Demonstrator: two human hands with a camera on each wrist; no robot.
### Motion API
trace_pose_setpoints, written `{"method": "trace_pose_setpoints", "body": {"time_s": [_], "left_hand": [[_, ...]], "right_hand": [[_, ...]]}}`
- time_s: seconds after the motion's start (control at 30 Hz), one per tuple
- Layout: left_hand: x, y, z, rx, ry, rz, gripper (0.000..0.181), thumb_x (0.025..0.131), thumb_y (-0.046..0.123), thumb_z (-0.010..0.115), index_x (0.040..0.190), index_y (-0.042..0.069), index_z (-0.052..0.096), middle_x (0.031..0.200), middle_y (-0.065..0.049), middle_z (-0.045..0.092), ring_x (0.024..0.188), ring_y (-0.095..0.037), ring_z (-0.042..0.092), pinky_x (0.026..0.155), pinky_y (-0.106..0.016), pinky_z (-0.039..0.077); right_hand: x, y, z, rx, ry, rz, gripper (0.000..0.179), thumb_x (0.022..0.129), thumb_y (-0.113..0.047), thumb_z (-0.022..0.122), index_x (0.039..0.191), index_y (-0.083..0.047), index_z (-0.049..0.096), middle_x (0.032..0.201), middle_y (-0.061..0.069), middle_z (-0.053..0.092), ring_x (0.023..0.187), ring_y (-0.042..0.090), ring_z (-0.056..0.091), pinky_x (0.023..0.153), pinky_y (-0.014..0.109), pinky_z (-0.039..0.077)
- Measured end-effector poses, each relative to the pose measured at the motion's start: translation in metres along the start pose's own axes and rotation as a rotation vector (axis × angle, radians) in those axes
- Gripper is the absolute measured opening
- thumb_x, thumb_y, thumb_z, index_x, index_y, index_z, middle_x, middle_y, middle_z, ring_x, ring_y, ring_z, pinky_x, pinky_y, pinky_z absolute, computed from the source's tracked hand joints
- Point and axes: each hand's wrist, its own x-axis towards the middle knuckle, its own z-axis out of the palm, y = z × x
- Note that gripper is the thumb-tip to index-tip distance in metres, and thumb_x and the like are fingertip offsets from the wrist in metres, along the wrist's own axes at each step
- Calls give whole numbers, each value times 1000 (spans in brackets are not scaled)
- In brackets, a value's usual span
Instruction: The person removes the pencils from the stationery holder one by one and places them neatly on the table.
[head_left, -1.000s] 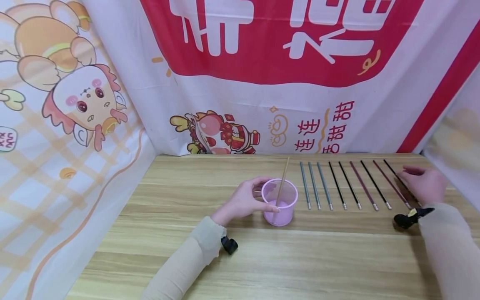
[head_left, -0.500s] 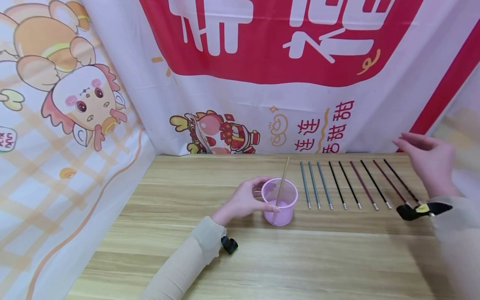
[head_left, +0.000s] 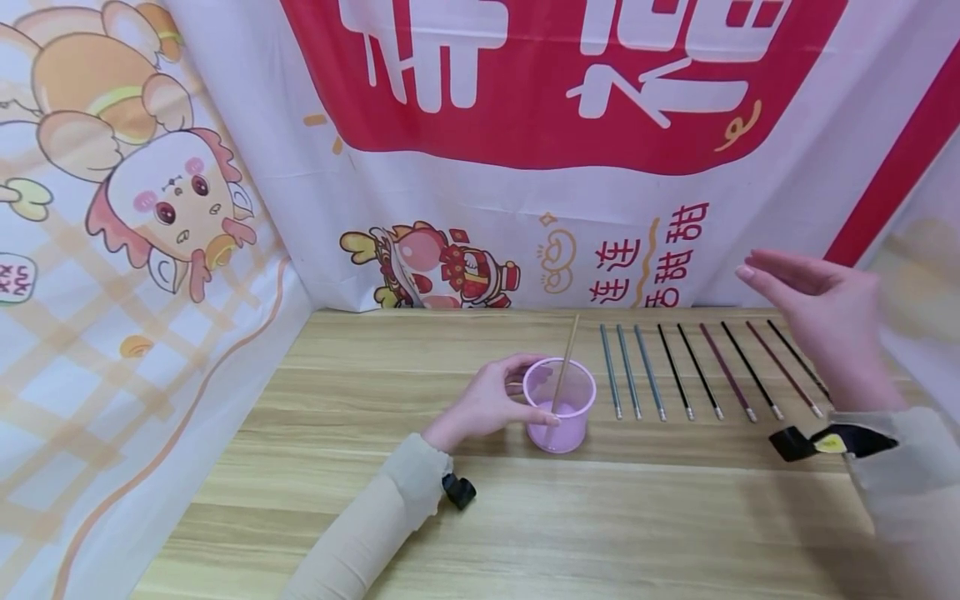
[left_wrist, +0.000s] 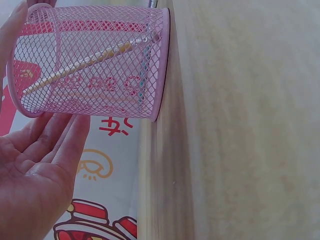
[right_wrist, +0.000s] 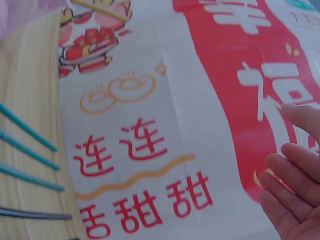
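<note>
My left hand (head_left: 495,398) holds a pink mesh pen cup (head_left: 557,435) upright on the table, thumb on the near side and fingers on the far side. Inside the cup leans one natural-wood pencil (head_left: 567,350), seen through the mesh in the left wrist view. To the right lies a row of pencils with erasers toward me: blue ones (head_left: 628,369), black ones (head_left: 675,369), a purple one (head_left: 727,369) and a dark red one (head_left: 783,367) among them. Raised over the row's right end, my right hand (head_left: 836,321) is empty, its fingers extended and apart from the thumb.
The wooden table (head_left: 360,492) ends against a white cloth backdrop (head_left: 480,192) with red print. Printed cloth (head_left: 217,350) also closes off the left side, and pale cloth stands at the right. Wrist cameras (head_left: 459,492) sit on both wrists.
My right hand has come up from the rightmost black pencil, which stays on the table, and moved left through the air. The left hand and cup have not moved.
</note>
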Motion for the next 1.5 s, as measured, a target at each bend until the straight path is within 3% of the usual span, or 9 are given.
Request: {"method": "trace_pose_setpoints", "body": {"time_s": [0.13,0.33,0.57,0.73,1.07,1.27,1.5], "left_hand": [[0,0,0,-1,0,3,82,71,21,96,143,17,56,134,-2,63,118,-14,61,100,-29,50],[0,1,0,0,-3,5,82,72,21,96,143,17,56,135,-4,62,119,-14,61,100,-29,50],[0,0,0,-4,-2,3,81,72,22,96,142,19,57,134,-2,63,119,-16,61,101,-29,50],[1,-1,0,-10,-5,6,81,72,22,95,143,18,57,134,-2,63,120,-17,61,101,-31,50],[1,-1,0,-21,-11,16,83,71,23,96,144,18,56,135,-1,62,121,-16,60,102,-30,50],[1,-1,0,-15,-10,13,84,71,25,96,144,18,55,134,-1,63,120,-16,61,101,-30,50],[0,0,0,-7,-7,0,83,71,25,96,143,18,56,134,3,63,120,-15,61,101,-30,50]], "right_hand": [[-11,-9,12,-36,-74,-10,56,89,-52,74,141,-31,63,136,-6,65,128,16,53,86,14,49],[-24,-17,35,-71,-170,-68,61,89,-53,73,145,-33,59,143,-1,60,130,22,55,83,10,50],[-38,-21,66,-22,-214,-128,64,89,-50,76,145,-25,59,141,0,61,126,20,60,88,12,50],[-47,-18,88,-6,-289,-176,65,86,-48,80,141,-18,63,136,1,64,124,19,61,91,15,50],[-56,1,128,-18,-454,-228,59,87,-38,82,132,-3,66,129,12,68,119,30,64,99,40,52],[-61,13,151,-21,-485,-243,48,88,-26,83,126,1,69,121,15,70,110,33,68,93,40,56],[-64,22,169,34,-448,-211,41,89,-30,82,121,-4,73,113,10,74,100,24,71,83,29,59]]}}
